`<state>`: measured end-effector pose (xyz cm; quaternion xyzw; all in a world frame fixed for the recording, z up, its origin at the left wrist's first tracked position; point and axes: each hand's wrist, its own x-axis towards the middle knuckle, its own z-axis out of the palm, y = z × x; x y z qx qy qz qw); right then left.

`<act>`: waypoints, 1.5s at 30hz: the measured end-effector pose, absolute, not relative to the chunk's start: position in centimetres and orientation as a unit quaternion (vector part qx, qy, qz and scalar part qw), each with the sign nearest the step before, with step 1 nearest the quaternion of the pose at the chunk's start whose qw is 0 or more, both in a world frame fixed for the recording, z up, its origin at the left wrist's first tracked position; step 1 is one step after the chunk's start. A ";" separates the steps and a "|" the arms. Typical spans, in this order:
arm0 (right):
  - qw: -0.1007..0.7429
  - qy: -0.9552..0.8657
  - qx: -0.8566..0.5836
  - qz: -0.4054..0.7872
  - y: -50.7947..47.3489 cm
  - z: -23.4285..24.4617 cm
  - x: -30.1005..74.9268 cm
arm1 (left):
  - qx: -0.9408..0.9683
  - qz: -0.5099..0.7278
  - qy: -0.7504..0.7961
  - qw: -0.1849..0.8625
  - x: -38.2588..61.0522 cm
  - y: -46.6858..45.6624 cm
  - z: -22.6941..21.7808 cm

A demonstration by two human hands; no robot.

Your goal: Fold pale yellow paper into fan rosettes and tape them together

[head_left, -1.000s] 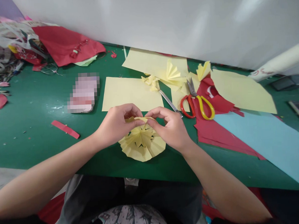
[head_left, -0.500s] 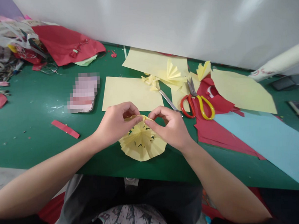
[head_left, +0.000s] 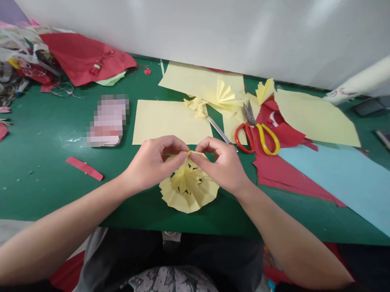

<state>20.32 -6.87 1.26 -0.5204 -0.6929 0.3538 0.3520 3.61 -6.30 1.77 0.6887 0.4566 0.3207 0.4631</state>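
Note:
A pleated round yellow paper cutout [head_left: 192, 200], with a fold pattern and small cut holes around its centre, is held over the front of the green table. My left hand [head_left: 158, 162] pinches its far edge between thumb and fingers. Right beside it, my right hand [head_left: 219, 164] pinches the same edge, the two thumbs almost meeting. The fingertips hide part of the far rim. Beyond my right hand lie scissors [head_left: 254, 126] with one red and one yellow handle, and the metal blade of a knife-like tool [head_left: 222, 132].
Yellow paper sheets [head_left: 168, 121], folded yellow scraps [head_left: 225, 93], red paper [head_left: 277, 177] and a blue sheet [head_left: 348, 178] cover the right and back. To the left are a phone [head_left: 108, 119], a red strip [head_left: 84, 168] and a clutter pile [head_left: 20, 63]. A white wall [head_left: 190, 30] stands behind.
The round yellow paper has shifted slightly right and toward me, and more of its left rim shows. My left hand's fingers have moved a little right; both hands still pinch the far edge.

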 end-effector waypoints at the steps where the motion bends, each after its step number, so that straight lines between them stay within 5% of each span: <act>1: 0.356 -0.690 -0.521 0.355 -6.9 1.2 20.3 | 0.691 0.323 0.452 0.462 3.6 -6.3 1.7; 26: 0.386 -0.727 -0.476 0.310 -7.0 1.4 20.3 | 0.738 0.355 0.471 0.329 3.6 -6.2 1.5; 45: 0.353 -0.768 -0.468 0.259 -7.0 1.5 20.4 | 0.718 0.362 0.497 0.326 3.6 -6.2 1.2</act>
